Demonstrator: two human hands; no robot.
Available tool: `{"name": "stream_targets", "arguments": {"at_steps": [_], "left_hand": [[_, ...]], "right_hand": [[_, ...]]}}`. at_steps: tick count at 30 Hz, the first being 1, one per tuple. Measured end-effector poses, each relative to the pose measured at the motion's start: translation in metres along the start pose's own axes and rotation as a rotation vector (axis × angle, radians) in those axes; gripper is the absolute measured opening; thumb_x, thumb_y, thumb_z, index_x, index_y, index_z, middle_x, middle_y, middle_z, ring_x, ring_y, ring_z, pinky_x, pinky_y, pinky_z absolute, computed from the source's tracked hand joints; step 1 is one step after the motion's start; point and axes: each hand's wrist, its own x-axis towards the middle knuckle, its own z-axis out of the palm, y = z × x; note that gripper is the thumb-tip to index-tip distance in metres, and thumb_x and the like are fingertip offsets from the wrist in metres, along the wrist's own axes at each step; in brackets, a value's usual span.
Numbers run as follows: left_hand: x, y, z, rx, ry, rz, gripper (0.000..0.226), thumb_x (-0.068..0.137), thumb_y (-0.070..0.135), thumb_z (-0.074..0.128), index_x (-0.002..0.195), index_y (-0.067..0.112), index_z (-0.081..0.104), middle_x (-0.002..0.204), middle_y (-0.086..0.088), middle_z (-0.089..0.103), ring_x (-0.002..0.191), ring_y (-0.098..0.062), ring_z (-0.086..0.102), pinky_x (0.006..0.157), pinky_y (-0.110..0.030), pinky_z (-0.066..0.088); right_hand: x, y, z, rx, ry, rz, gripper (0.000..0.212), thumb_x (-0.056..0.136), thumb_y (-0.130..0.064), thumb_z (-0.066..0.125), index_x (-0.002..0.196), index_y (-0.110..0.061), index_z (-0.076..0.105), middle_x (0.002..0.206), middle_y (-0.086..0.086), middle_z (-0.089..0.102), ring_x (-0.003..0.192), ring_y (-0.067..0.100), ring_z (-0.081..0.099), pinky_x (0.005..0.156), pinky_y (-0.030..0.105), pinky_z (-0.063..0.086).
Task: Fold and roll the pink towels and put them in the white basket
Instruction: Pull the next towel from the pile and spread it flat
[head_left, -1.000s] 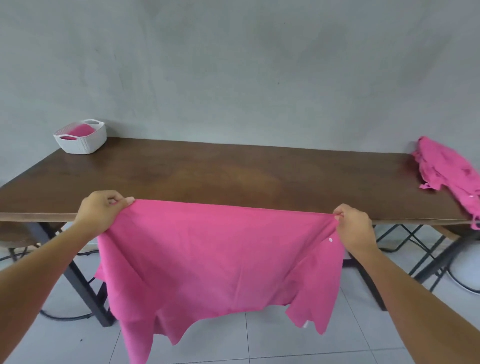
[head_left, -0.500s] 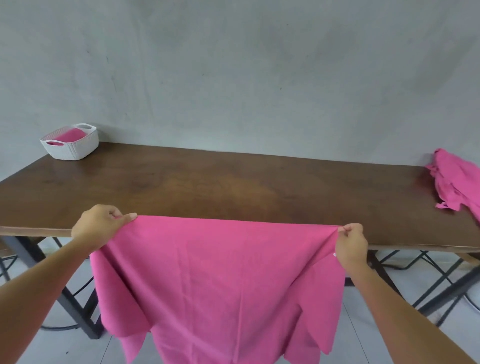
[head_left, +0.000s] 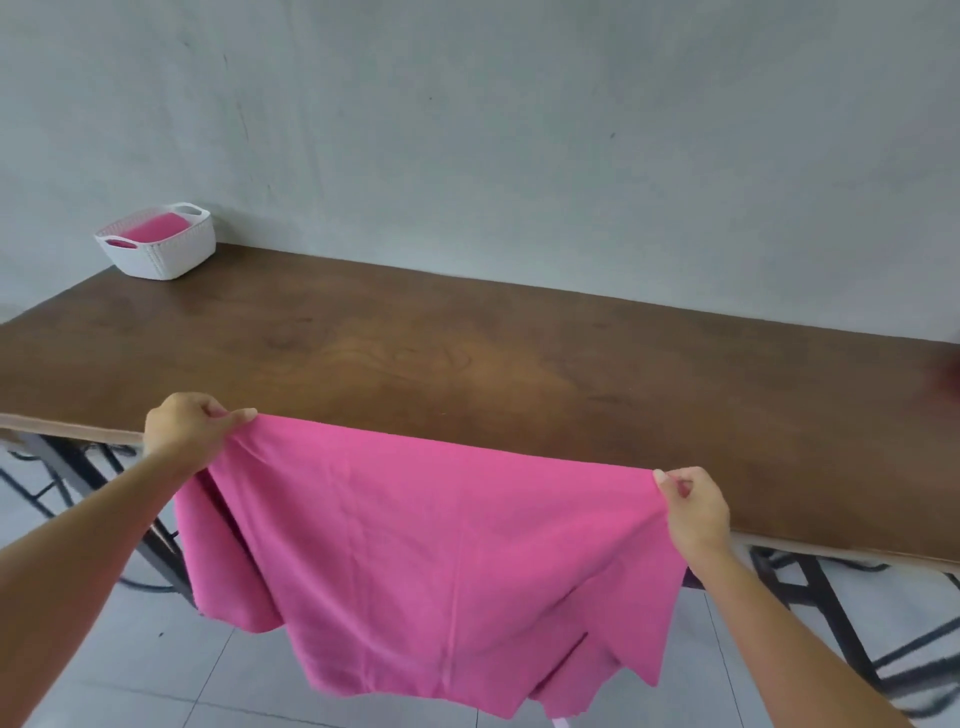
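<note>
A pink towel (head_left: 441, 561) hangs spread out in front of the wooden table (head_left: 519, 353), its top edge stretched between my hands. My left hand (head_left: 184, 428) pinches the towel's top left corner just over the table's front edge. My right hand (head_left: 693, 506) pinches the top right corner, lower and nearer to me. The towel's lower part hangs loose above the floor. The white basket (head_left: 158, 252) stands at the table's far left corner, with a pink towel (head_left: 153, 228) lying inside it.
A grey wall runs behind the table. Black metal table legs (head_left: 826, 608) and cables show below the tabletop on both sides, over a light tiled floor (head_left: 130, 670). A pink blur (head_left: 953, 374) sits at the table's far right edge.
The view has swung left and tilted, so the pile of pink cloth at the right has almost left the frame. Both hands have kept their pinch on the towel and carried it slightly towards the table.
</note>
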Motion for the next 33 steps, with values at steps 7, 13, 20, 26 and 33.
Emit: {"name": "stream_targets", "arguments": {"at_steps": [7, 13, 20, 26, 33], "left_hand": [[0.034, -0.001, 0.029, 0.024, 0.05, 0.042, 0.037, 0.084, 0.039, 0.081, 0.074, 0.008, 0.064, 0.074, -0.01, 0.064, 0.08, -0.035, 0.058, 0.073, -0.04, 0.045], [0.084, -0.01, 0.067, 0.095, 0.025, 0.127, 0.032, 0.082, 0.035, 0.084, 0.071, 0.012, 0.065, 0.077, -0.014, 0.067, 0.085, -0.04, 0.06, 0.077, -0.045, 0.047], [0.143, -0.022, 0.1, 0.079, 0.031, 0.248, 0.035, 0.086, 0.032, 0.081, 0.065, 0.018, 0.056, 0.07, -0.005, 0.058, 0.077, -0.034, 0.052, 0.076, -0.047, 0.044], [0.195, 0.002, 0.12, 0.045, 0.0, 0.233, 0.034, 0.082, 0.039, 0.082, 0.068, 0.017, 0.062, 0.074, -0.002, 0.06, 0.081, -0.034, 0.055, 0.079, -0.047, 0.047], [0.246, 0.032, 0.146, -0.022, -0.044, 0.211, 0.031, 0.082, 0.045, 0.08, 0.073, 0.021, 0.063, 0.082, 0.0, 0.063, 0.091, -0.032, 0.057, 0.089, -0.049, 0.042]], "right_hand": [[0.037, -0.003, 0.031, -0.098, 0.021, -0.046, 0.019, 0.095, -0.019, 0.069, 0.083, -0.005, 0.062, 0.086, 0.007, 0.062, 0.085, 0.028, 0.057, 0.074, 0.033, 0.036], [0.063, -0.004, 0.067, -0.212, 0.06, -0.012, 0.021, 0.096, -0.026, 0.068, 0.078, -0.017, 0.059, 0.087, 0.002, 0.061, 0.092, 0.032, 0.059, 0.084, 0.043, 0.042], [0.104, -0.019, 0.106, -0.406, 0.139, 0.022, 0.02, 0.096, -0.037, 0.065, 0.087, -0.02, 0.066, 0.091, -0.001, 0.066, 0.101, 0.034, 0.055, 0.094, 0.047, 0.035], [0.137, -0.034, 0.13, -0.419, 0.166, 0.026, 0.019, 0.097, -0.036, 0.064, 0.084, -0.023, 0.063, 0.089, -0.007, 0.059, 0.101, 0.03, 0.053, 0.098, 0.049, 0.034], [0.181, -0.045, 0.152, -0.429, 0.2, 0.029, 0.018, 0.097, -0.033, 0.065, 0.081, -0.026, 0.062, 0.086, -0.009, 0.056, 0.099, 0.032, 0.055, 0.095, 0.05, 0.039]]}}
